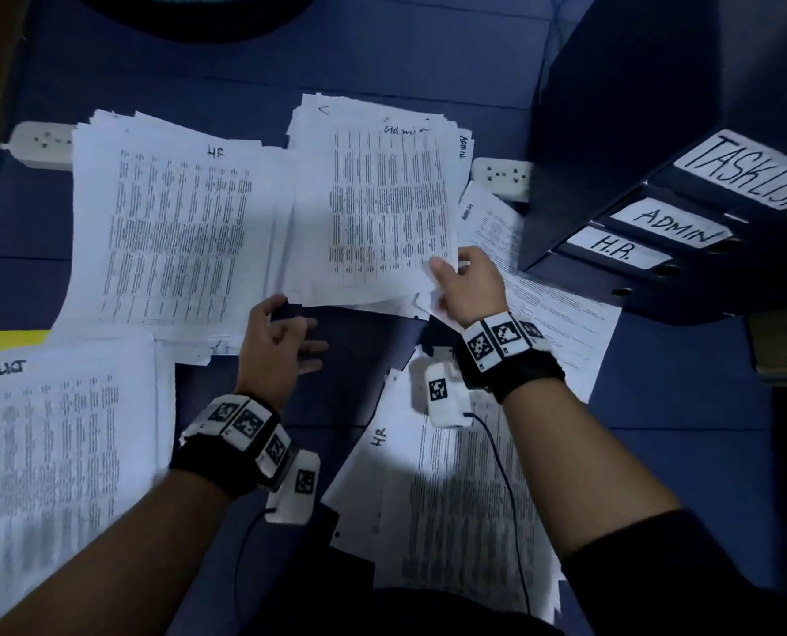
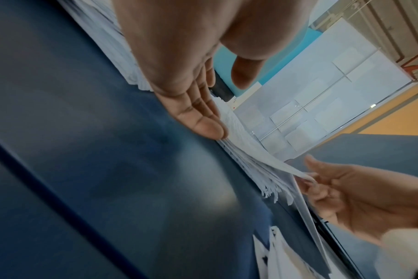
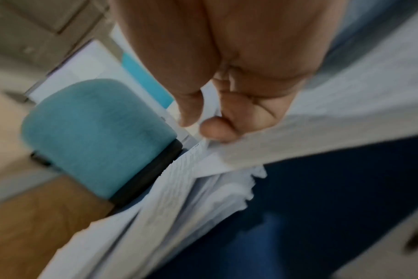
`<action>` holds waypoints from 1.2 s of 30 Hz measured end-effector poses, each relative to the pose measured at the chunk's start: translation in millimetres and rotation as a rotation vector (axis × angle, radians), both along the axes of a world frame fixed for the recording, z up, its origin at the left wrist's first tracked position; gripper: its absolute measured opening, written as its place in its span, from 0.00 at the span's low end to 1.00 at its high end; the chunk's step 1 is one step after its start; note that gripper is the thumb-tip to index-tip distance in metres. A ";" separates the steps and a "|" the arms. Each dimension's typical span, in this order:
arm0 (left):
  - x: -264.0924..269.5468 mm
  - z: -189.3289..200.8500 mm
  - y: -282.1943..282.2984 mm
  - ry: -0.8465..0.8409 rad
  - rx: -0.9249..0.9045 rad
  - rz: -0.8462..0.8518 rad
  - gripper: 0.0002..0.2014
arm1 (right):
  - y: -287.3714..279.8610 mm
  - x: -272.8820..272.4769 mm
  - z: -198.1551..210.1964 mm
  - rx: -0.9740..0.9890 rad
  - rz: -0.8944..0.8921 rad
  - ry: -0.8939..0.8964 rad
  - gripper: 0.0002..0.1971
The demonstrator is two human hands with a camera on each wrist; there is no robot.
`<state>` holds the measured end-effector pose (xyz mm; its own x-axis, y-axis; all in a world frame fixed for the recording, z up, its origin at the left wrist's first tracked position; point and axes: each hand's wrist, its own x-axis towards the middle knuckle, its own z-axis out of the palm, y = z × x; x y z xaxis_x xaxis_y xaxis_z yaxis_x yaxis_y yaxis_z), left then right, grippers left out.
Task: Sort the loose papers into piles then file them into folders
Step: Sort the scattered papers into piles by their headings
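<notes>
The Admin pile point(image 1: 382, 208) lies mid-table, with the HR pile point(image 1: 176, 236) to its left and a task-list pile point(image 1: 52, 452) at the near left. My right hand point(image 1: 446, 277) pinches the near right corner of the Admin pile's top sheets point(image 3: 239, 151) between thumb and finger, lifting them off the stack. My left hand point(image 1: 290, 328) hovers at that pile's near left corner, its fingers point(image 2: 210, 128) straight and touching the stack's edge point(image 2: 251, 166). Dark binders labelled TASKLIST point(image 1: 749, 172), ADMIN point(image 1: 671, 224) and H.R. point(image 1: 616, 247) lie stacked at the right.
A loose sheet marked HR point(image 1: 451, 498) lies near me between my arms, and another sheet point(image 1: 557, 305) runs under my right hand toward the binders. Two white power strips point(image 1: 38, 144) point(image 1: 502, 176) sit behind the piles. A teal chair point(image 3: 95, 132) stands beyond the table.
</notes>
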<state>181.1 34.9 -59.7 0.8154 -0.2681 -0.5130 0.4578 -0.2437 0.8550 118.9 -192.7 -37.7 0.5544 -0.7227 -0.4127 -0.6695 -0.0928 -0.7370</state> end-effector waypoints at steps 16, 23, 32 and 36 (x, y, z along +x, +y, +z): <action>-35.7 16.7 -35.4 -0.174 -0.075 -0.333 0.14 | -8.0 -85.2 13.6 -0.345 -0.152 0.012 0.06; -68.8 35.3 -56.0 -0.160 -0.202 -0.707 0.42 | 46.9 -86.5 71.3 0.084 -0.249 -0.430 0.05; -55.7 38.4 -49.0 -0.208 -0.310 -0.429 0.30 | 51.4 -77.0 72.2 0.069 0.127 -0.462 0.11; -55.0 33.9 -56.6 -0.177 -0.251 -0.481 0.37 | 65.8 -59.0 61.9 0.046 0.264 -0.328 0.08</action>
<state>126.1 -21.7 -25.8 0.6393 -0.7263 -0.2528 0.1903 -0.1691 0.9671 59.8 -126.8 24.2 0.8255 -0.5229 -0.2125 -0.3567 -0.1916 -0.9144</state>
